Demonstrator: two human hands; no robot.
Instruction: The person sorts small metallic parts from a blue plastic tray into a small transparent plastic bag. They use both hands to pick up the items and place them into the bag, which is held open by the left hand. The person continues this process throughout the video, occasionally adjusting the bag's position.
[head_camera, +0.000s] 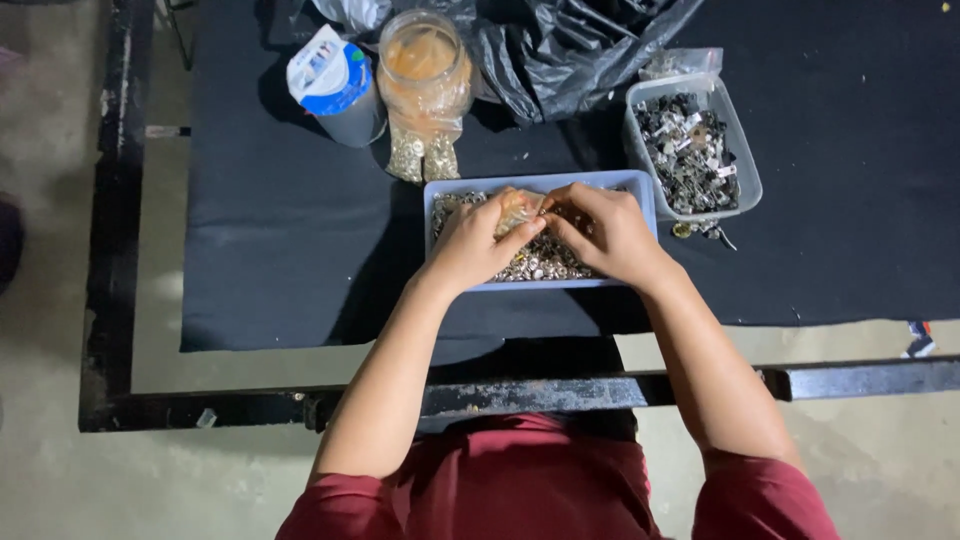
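Note:
A pale blue tray (436, 190) full of small silver and gold metal pieces sits on the black cloth in front of me. Both hands hover over it. My left hand (478, 245) pinches a small clear plastic bag (519, 207) holding some pieces. My right hand (606, 230) meets it from the right, fingertips on the same bag. The bag's lower part is hidden by my fingers.
A clear tub (745, 180) of dark and silver metal parts stands right of the tray. Behind are a clear jar (424, 62), filled small bags (422, 155), a white and blue cup on its side (330, 80) and a black plastic bag (570, 50). The black table frame (860, 378) runs below.

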